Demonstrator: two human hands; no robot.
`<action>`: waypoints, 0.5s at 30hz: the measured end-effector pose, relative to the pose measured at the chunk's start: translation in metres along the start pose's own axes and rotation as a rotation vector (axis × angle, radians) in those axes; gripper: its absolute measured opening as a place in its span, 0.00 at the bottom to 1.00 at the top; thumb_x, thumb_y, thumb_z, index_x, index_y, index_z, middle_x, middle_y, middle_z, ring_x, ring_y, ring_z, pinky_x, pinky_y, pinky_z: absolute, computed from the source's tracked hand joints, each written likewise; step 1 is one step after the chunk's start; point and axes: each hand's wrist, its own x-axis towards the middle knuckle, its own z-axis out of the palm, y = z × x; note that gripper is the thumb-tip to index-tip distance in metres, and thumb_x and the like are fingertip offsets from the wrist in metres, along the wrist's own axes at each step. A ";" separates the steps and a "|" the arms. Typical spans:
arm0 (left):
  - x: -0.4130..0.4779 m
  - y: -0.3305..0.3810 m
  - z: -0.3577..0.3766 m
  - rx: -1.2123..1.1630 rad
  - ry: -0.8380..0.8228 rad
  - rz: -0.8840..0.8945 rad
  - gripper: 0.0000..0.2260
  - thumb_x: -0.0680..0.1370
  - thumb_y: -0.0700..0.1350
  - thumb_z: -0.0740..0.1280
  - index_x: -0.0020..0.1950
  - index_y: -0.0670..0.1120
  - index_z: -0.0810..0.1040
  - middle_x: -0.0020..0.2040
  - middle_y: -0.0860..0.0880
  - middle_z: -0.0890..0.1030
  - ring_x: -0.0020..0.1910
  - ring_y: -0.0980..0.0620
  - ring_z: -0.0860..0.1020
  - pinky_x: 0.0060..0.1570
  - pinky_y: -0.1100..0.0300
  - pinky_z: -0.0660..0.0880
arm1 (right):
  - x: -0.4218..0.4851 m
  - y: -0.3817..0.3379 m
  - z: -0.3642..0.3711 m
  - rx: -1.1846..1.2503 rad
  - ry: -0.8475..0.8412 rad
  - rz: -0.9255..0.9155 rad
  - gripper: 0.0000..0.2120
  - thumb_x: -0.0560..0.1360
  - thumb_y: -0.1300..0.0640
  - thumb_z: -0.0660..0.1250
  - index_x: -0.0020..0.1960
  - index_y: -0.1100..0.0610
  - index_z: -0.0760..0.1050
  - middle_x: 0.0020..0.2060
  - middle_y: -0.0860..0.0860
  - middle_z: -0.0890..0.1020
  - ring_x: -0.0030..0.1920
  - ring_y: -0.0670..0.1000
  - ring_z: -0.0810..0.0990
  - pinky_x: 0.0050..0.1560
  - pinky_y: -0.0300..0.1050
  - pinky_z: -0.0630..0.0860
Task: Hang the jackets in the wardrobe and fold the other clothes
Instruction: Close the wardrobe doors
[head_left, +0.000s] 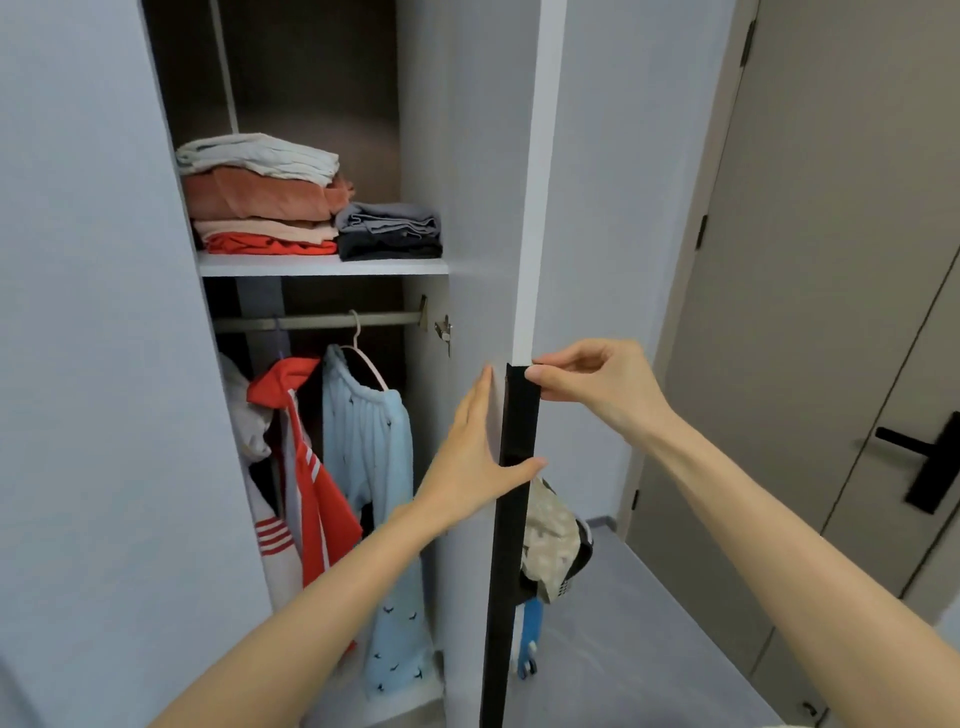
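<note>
The wardrobe stands open, its right door (483, 182) swung edge-on toward me. My left hand (475, 457) lies flat on the door's inner face, fingers straight, thumb on the black handle strip (514, 519). My right hand (597, 379) pinches the top of that strip from the outer side. On the rail (317, 320) hang a red and white jacket (306, 467), a light blue garment (374, 467) on a pink hanger, and a pale garment (244, 410). Folded clothes (270, 208) are stacked on the shelf (322, 266), with a grey and dark pile (389, 231) beside them.
The left wardrobe door (93, 364) fills the left side. Behind the right door sits a basket with patterned cloth (550, 545) and a blue object (530, 639) on the grey floor. A room door with a black handle (924, 467) is at the right.
</note>
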 end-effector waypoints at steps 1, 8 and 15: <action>-0.004 -0.005 -0.008 0.002 0.012 -0.005 0.50 0.67 0.64 0.72 0.77 0.61 0.41 0.78 0.58 0.52 0.75 0.59 0.55 0.71 0.55 0.60 | 0.001 -0.002 0.007 0.008 -0.038 -0.008 0.05 0.68 0.61 0.77 0.43 0.60 0.83 0.37 0.53 0.86 0.40 0.51 0.86 0.41 0.37 0.80; -0.045 -0.039 -0.071 -0.025 0.121 -0.079 0.32 0.67 0.62 0.74 0.69 0.65 0.65 0.60 0.70 0.75 0.59 0.68 0.75 0.51 0.73 0.74 | 0.021 -0.009 0.075 0.096 -0.237 -0.068 0.05 0.69 0.64 0.75 0.43 0.65 0.83 0.34 0.53 0.85 0.35 0.48 0.84 0.38 0.36 0.79; -0.069 -0.076 -0.136 0.151 0.334 -0.264 0.25 0.66 0.61 0.74 0.61 0.56 0.76 0.52 0.60 0.81 0.45 0.65 0.80 0.45 0.73 0.75 | 0.051 -0.009 0.172 0.001 -0.240 -0.197 0.03 0.69 0.58 0.76 0.40 0.56 0.83 0.34 0.50 0.85 0.34 0.49 0.84 0.38 0.41 0.82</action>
